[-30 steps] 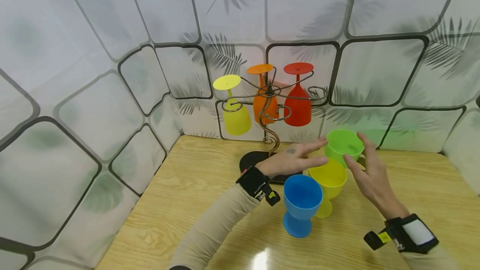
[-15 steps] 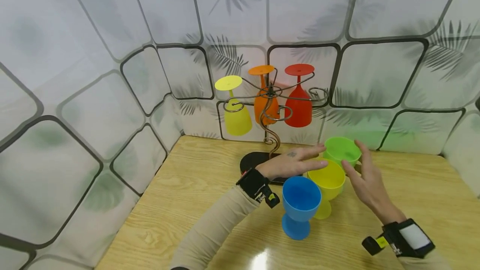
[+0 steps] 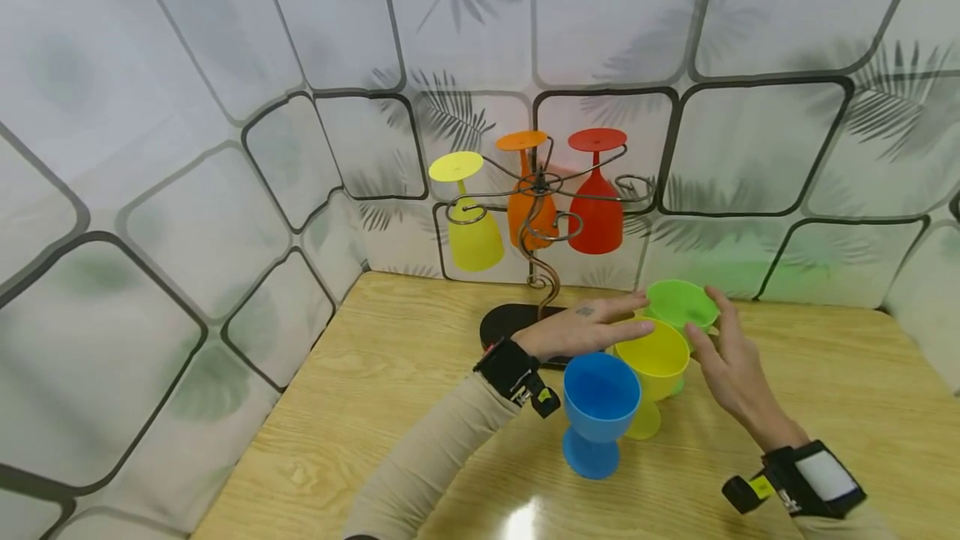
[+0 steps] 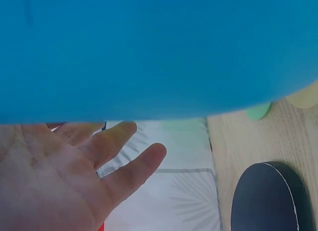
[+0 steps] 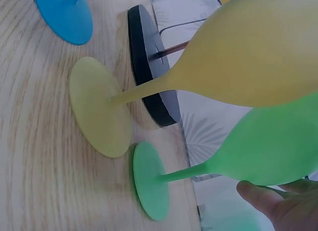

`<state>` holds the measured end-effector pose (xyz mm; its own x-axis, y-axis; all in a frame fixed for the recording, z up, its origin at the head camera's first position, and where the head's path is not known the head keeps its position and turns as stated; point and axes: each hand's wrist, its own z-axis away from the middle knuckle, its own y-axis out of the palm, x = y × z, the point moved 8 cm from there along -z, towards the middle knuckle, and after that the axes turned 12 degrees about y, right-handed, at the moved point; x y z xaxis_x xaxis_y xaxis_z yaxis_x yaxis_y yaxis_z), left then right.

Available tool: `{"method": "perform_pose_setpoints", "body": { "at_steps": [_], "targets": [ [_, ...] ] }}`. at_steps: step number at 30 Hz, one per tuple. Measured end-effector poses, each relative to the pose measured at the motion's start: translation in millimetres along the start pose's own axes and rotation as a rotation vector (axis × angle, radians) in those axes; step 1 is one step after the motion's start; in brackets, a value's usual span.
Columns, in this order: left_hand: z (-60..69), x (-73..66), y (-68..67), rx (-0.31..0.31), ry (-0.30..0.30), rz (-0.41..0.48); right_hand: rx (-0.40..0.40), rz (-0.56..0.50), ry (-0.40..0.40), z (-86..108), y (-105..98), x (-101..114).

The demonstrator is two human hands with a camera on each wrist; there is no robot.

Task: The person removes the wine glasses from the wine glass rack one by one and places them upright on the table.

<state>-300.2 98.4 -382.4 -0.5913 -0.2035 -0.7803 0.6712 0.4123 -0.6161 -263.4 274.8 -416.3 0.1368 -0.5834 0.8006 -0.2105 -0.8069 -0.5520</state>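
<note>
The green goblet (image 3: 681,307) was just behind the yellow goblet (image 3: 655,355), its long axis close to vertical, mouth facing up and foot down at the wooden table (image 3: 322,432); the right hand (image 3: 738,372) held its bowl between thumb and bent fingers; the left hand (image 3: 581,327) reached in from the other side, fingers straight and slightly spread; whether they touched the green rim could not be told; the blue goblet (image 3: 602,411) stood upright nearest the person.

Head: high, faces forward-down over table (image 3: 337,407). Left wrist: close to blue goblet (image 4: 149,52). Right wrist: sideways, shares green goblet (image 5: 268,146) with head.
</note>
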Motion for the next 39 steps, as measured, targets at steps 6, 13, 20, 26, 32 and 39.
{"method": "perform_pose_setpoints", "body": {
  "at_steps": [6, 13, 20, 26, 32, 39],
  "targets": [
    [0.4, 2.7, 1.9, 0.004, -0.017, -0.013, 0.0, 0.008, 0.0, 0.8, 0.9, -1.6],
    [4.3, 4.8, 2.4, -0.01, -0.007, 0.013, -0.015, 0.018, 0.011, 1.3, 1.8, -4.2],
    [23.8, 9.8, -11.1, -0.105, -0.057, -0.011, -0.058, -0.006, -0.023, 1.4, -3.5, -2.8],
    [43.2, 1.6, -38.6, -0.316, 0.123, -0.043, -0.107, 0.002, -0.083, 2.3, -11.6, 0.5],
    [68.5, 0.8, -65.2, -0.487, 0.235, 0.026, -0.151, -0.005, -0.154, 0.7, -16.4, 7.6],
    [100.0, 2.2, -98.6, -0.716, 0.299, 0.031, -0.194, 0.028, -0.256, -0.2, -19.3, 24.6]
  ]
}}
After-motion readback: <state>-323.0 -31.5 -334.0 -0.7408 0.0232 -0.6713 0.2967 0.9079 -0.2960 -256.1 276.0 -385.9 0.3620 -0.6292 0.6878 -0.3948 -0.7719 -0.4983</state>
